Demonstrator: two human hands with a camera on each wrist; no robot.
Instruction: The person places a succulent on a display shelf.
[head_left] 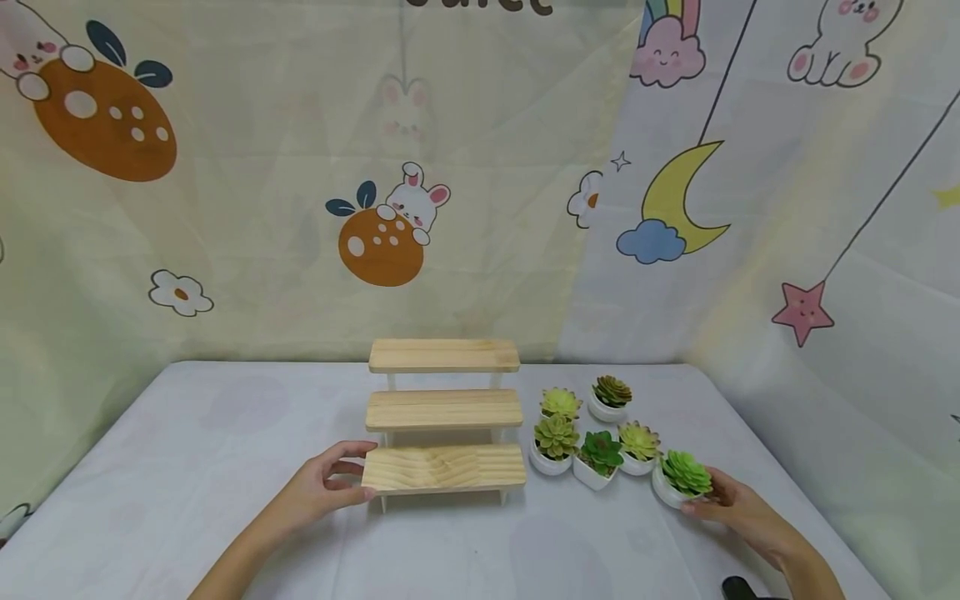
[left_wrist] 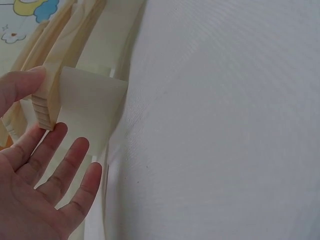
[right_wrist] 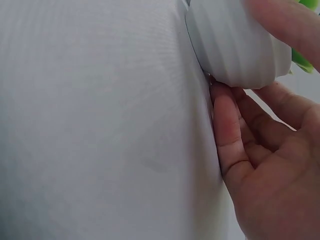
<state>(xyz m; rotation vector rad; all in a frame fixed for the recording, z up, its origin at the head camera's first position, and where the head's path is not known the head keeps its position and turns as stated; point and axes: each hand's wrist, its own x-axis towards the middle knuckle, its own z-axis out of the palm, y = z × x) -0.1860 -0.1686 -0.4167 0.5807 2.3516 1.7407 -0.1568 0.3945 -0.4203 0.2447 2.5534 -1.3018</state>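
A three-tier wooden display stand with pale side supports stands mid-table. At its lowest shelf, my left hand grips the left end, thumb at the front corner and index finger at the back. The left wrist view shows the thumb and fingertips against the end of the board, the other fingers spread below. To the right, my right hand holds a bright green potted succulent. Its thumb lies along the ribbed white pot, and the other fingers curl behind and under it, close to the tabletop.
Several more succulents in white pots, among them a dark green one and a brownish one, cluster between the stand and my right hand. A black object lies at the front right edge. Printed cloth hangs behind the white table.
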